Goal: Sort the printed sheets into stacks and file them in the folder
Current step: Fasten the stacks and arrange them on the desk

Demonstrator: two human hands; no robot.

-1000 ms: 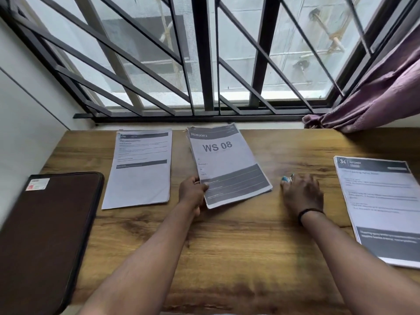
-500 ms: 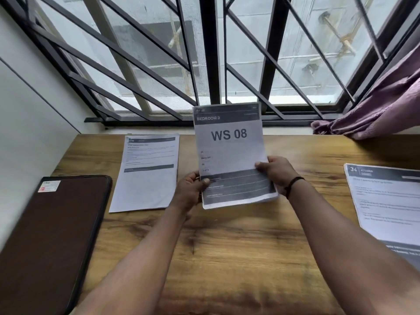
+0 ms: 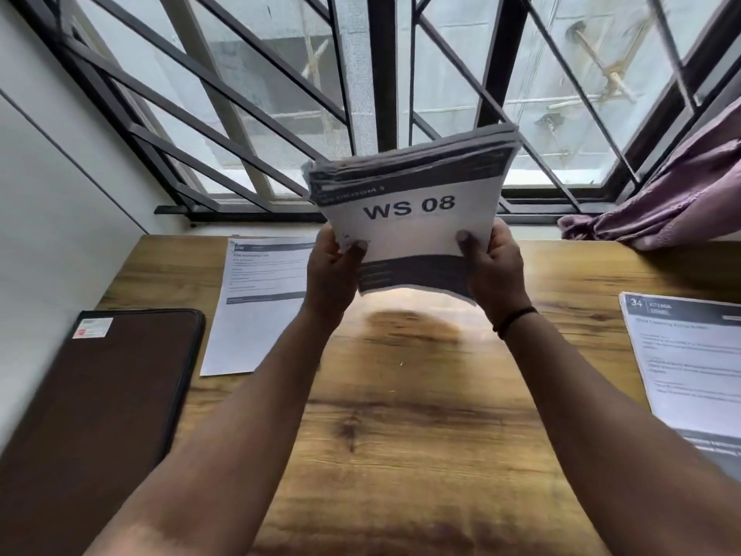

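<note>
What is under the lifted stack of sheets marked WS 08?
Under the WS 08 stack, held by left hand and right hand, only bare wooden table with its shadow shows; lower sheets are covered.

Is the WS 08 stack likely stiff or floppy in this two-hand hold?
Probably floppy: the WS 08 stack bows between the left hand and right hand. Its top edges fan unevenly, so sheets may slip apart. It looks light, held clear of the table.
</note>
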